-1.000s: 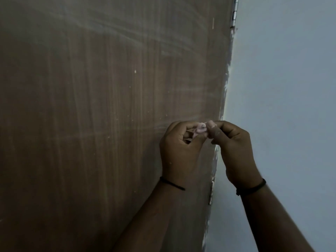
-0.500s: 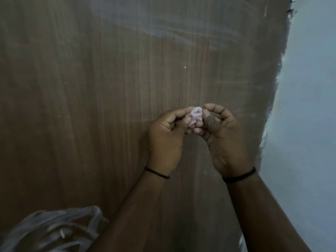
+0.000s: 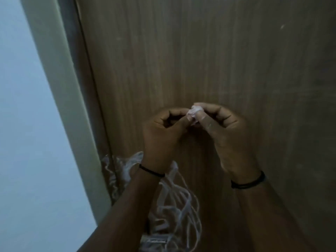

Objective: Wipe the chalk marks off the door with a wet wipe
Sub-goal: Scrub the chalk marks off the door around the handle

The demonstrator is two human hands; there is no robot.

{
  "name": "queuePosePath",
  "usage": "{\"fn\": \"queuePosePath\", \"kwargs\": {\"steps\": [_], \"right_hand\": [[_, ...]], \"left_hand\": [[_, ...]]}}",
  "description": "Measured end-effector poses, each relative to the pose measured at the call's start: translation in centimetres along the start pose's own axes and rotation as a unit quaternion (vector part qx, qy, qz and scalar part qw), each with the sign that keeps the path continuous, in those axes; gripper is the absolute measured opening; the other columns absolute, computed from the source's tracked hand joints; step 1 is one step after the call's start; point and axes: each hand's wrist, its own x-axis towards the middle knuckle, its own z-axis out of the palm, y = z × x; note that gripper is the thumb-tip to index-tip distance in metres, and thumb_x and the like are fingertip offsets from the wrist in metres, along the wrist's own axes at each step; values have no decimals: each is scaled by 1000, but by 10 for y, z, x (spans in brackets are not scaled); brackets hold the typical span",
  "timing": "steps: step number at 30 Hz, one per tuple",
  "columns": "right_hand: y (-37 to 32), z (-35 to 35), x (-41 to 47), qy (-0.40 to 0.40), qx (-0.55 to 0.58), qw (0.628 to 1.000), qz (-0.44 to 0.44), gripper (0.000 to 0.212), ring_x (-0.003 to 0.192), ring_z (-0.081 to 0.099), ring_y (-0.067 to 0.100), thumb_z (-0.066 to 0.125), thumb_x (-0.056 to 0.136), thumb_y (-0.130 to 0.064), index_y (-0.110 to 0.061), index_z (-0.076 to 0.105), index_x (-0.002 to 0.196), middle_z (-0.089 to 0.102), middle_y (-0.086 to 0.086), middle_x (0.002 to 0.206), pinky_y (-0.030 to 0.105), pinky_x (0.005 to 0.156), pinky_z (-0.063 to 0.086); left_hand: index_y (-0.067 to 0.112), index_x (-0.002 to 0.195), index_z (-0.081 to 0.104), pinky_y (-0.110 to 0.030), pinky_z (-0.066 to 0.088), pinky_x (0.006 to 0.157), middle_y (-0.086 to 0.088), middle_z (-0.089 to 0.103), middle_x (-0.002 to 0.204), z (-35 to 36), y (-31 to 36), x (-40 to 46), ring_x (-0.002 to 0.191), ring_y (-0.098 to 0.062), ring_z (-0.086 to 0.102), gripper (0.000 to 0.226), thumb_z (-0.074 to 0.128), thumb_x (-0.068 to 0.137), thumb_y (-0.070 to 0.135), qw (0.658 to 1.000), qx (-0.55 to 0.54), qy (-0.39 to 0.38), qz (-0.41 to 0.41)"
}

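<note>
**Wipe bunched between both hands, not yet on the door**

Wipe first: the small, crumpled pale-pink wet wipe (image 3: 194, 113) sits between your two hands, held just in front of the brown wood-grain door (image 3: 200, 51) and apart from it. Your right hand (image 3: 231, 135) pinches the wad between thumb and curled fingers; your left hand (image 3: 161, 135) has its fingers curled too, with the tips meeting the wipe's edge, though whether they grip it or only touch it is hard to tell.

You seem to be refolding or opening the wad. Do that well: tease out a broader, cleaner face and avoid working with a tight ball, since a ball would likely smear chalk instead of lifting it. Keep one hand anchoring a corner while the other pulls, gently, because thin wet material tears easily.

Faint pale streaks and a few specks show on the door's right part, so aim there once the wipe is flat. Below your wrists a tangle of whitish straps and cords (image 3: 174, 200) hangs against the door, beside the pale door frame (image 3: 60, 88); keep your forearms from catching it.
</note>
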Motion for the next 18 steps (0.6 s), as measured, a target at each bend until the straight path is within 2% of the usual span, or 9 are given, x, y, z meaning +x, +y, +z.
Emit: {"fn": "queuePosePath", "kwargs": {"steps": [4,7,12,15,18], "right_hand": [[33,21,-16,-20,34,999,17,23,89,72,17,58,93,4,-12,69,105,75,5,101,19,74,55],[70,33,-43,-10,30,999,43,23,95,72,18,57,95,0,-16,73,102,76,1,102,20,79,55],[130,42,-94,-26,68,995,61,25,105,70,18,62,92,-4,-9,64,117,74,4,110,21,83,54],[165,38,-131,-41,40,996,64,20,105,70,20,64,90,-7,-11,69,109,75,4,107,24,85,56],[197,33,-176,-48,4,997,61,22,107,69,18,57,95,-2,-13,69,109,73,2,111,25,85,57]], "left_hand": [[1,99,72,-25,57,73,-7,76,90,-36,-13,-22,81,-17,72,13,68,88,3,998,51,16,22],[3,100,72,-22,56,72,-4,76,90,-61,-41,-46,81,-15,72,12,66,90,3,995,92,27,30],[2,98,72,-29,58,75,-8,73,92,-93,-98,-97,84,-17,71,12,69,86,5,984,163,41,55],[3,96,74,-24,57,72,-5,73,90,-110,-133,-133,82,-14,70,16,74,83,11,977,193,68,50],[8,104,73,-27,59,73,-1,73,94,-121,-164,-176,85,-10,71,19,73,85,13,974,208,74,54]]}}
